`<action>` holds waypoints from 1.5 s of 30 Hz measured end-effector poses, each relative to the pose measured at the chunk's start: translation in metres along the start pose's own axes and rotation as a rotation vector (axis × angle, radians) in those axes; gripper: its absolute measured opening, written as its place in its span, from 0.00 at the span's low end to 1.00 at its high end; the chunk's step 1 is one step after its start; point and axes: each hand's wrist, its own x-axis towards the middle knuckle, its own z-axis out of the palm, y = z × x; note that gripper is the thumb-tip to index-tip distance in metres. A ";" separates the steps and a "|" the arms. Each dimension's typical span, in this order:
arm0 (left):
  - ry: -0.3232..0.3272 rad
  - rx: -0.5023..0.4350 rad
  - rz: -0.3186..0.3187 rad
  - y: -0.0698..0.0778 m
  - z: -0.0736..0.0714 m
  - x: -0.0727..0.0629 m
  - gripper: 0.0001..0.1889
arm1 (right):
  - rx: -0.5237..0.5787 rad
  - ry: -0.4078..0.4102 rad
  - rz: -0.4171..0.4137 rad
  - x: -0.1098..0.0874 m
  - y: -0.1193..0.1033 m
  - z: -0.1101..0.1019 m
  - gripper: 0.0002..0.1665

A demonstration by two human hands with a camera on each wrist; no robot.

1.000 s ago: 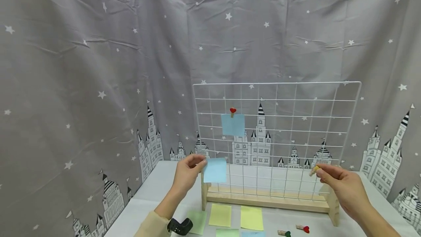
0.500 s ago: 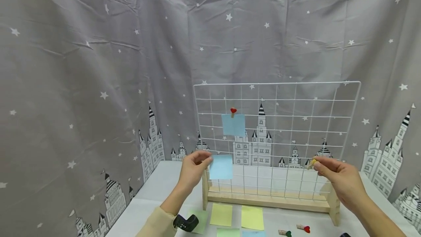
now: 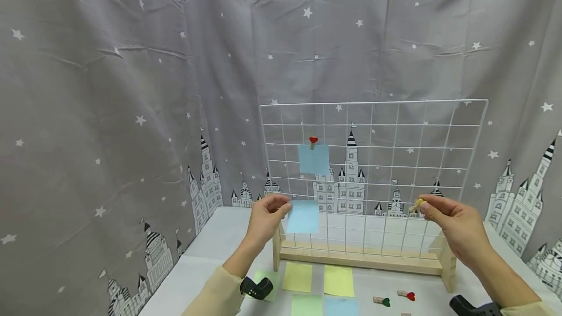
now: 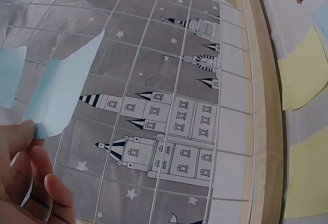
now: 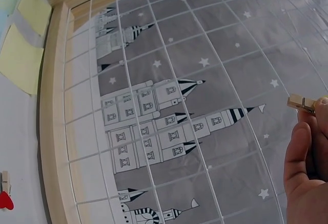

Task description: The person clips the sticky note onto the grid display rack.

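Note:
In the head view my left hand [image 3: 265,219] pinches the left edge of a blue sticky note [image 3: 303,216] between thumb and fingers, in front of the lower left of a white wire grid [image 3: 373,148]. The left wrist view shows that note [image 4: 64,90] slightly bent, its corner under the thumb. My right hand [image 3: 458,228] pinches a small wooden clothespin [image 3: 416,205] with a yellow end, before the grid's lower right; in the right wrist view the clothespin [image 5: 302,102] points toward the grid. Another blue sticky note [image 3: 313,160] hangs higher on the grid from a red heart clothespin [image 3: 313,141].
The grid stands in a wooden base [image 3: 360,260] on a white table. In front lie yellow notes [image 3: 297,277], green notes [image 3: 306,305] and a blue note [image 3: 341,307]. Clothespins with a green heart [image 3: 382,301] and a red heart [image 3: 406,295] lie at right. A grey curtain [image 3: 131,87] hangs behind.
My left hand has moved right and up with the blue sticky note, now in front of the grid. The right hand, still pinching the clothespin, has risen slightly. The head view has tilted down a little.

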 end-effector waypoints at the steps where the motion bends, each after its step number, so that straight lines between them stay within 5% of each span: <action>1: -0.001 0.002 -0.002 0.000 0.000 0.000 0.08 | 0.010 -0.001 -0.005 0.000 -0.001 0.000 0.10; 18: -0.003 0.005 0.005 0.009 0.006 -0.001 0.08 | 0.070 -0.025 -0.068 0.005 -0.012 0.008 0.11; 27: -0.009 -0.012 0.016 0.011 0.010 -0.001 0.08 | -0.056 -0.008 -0.065 0.009 -0.024 0.010 0.12; 45: -0.060 -0.046 0.065 0.028 0.027 0.015 0.07 | -0.098 -0.022 -0.112 0.026 -0.047 0.026 0.13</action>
